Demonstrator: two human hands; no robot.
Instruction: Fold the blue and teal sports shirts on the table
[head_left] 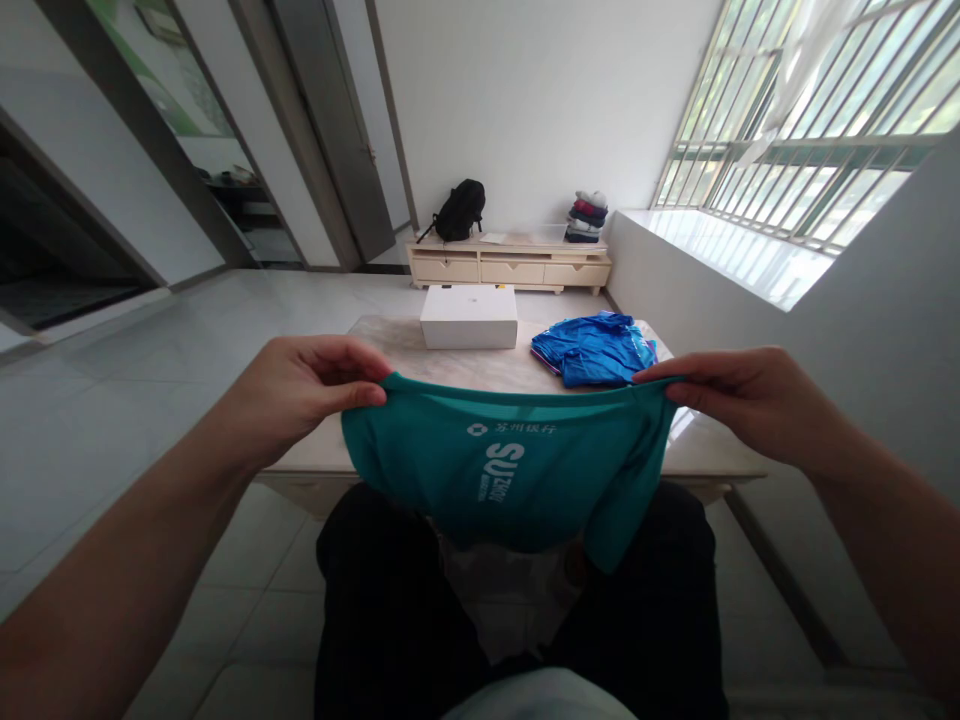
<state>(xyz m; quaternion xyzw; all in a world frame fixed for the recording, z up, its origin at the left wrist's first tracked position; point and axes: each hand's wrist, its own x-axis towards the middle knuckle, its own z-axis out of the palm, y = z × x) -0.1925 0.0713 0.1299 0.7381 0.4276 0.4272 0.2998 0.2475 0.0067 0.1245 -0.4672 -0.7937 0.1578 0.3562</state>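
Watching from far away, I see the left hand and the right hand pinching the green shirt at opposite sides, stretched above the knees near the table, and I think one loosened pinch could let that side sag and crease.

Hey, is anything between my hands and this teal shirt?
Nothing visible: your left hand and right hand both pinch the teal shirt by its upper edge. The blue bundle lies beyond, on the table.
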